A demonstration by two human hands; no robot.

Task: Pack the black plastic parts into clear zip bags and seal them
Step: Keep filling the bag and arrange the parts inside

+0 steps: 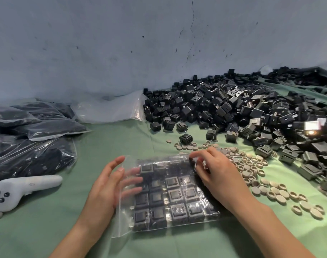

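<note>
Zip bag [124,219] of black parts [174,194] lies flat on green cloth [106,140] between 2 hands. Left hand [105,186] has straight fingers, blurred behind the bag's open plastic edge. Right hand [215,171] pinches its far corner. Beyond the bag, the loose heap [233,112] is cut off.

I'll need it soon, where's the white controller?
Head view, far left: the white controller lies on the green cloth, beside the filled bags, left of the left hand.
</note>
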